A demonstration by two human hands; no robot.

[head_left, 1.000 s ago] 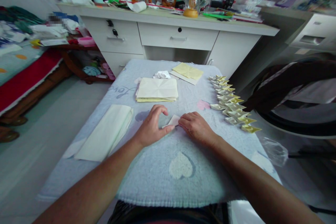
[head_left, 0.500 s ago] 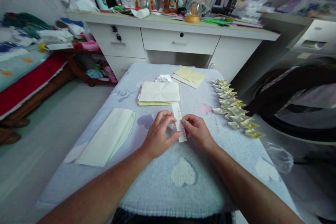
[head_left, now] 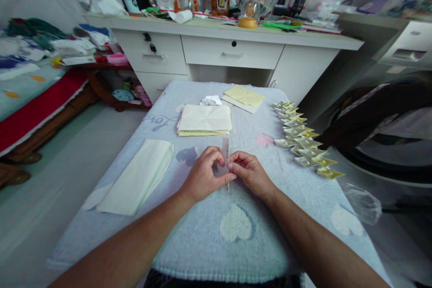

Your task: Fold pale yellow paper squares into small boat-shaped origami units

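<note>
Between my two hands is a narrow folded paper strip (head_left: 226,147), standing nearly edge-on with faint print along it. My left hand (head_left: 205,173) curls round its left side, fingers behind and thumb across the near end. My right hand (head_left: 249,171) pinches its right edge between thumb and fingertips. Just beyond lies a stack of creased paper sheets (head_left: 204,118), white on top with yellow below. Left of my hands rests a long folded pale paper (head_left: 138,175). Rows of small folded paper boats (head_left: 300,137) line the right side of the table.
The table wears a pale blue cloth (head_left: 202,243). At its back are a crumpled white paper (head_left: 210,100) and yellow and white sheets (head_left: 243,98). Behind stands a cluttered desk (head_left: 232,36); a washing machine (head_left: 401,63) is right, a clear plastic bag (head_left: 362,202) beside the table.
The paper strip has turned from showing its flat face, slanted, to standing upright and nearly edge-on. My right fingers have shifted slightly to the left along it.
</note>
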